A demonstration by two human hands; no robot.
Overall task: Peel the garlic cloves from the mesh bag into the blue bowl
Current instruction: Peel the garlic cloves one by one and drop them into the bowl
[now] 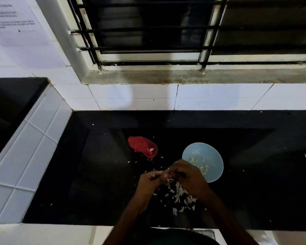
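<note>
A red mesh bag lies on the black counter, with a pale clove showing at its open end. To its right stands the blue bowl, holding several peeled cloves. In front of the bowl my left hand and my right hand meet, fingertips together, pinching a garlic clove between them; the clove is mostly hidden by my fingers. A heap of white garlic skins lies on the counter under and behind my hands.
A white tiled wall and a barred window rise behind the counter. A tiled raised ledge borders the counter on the left. Stray skin flakes dot the counter around the bag.
</note>
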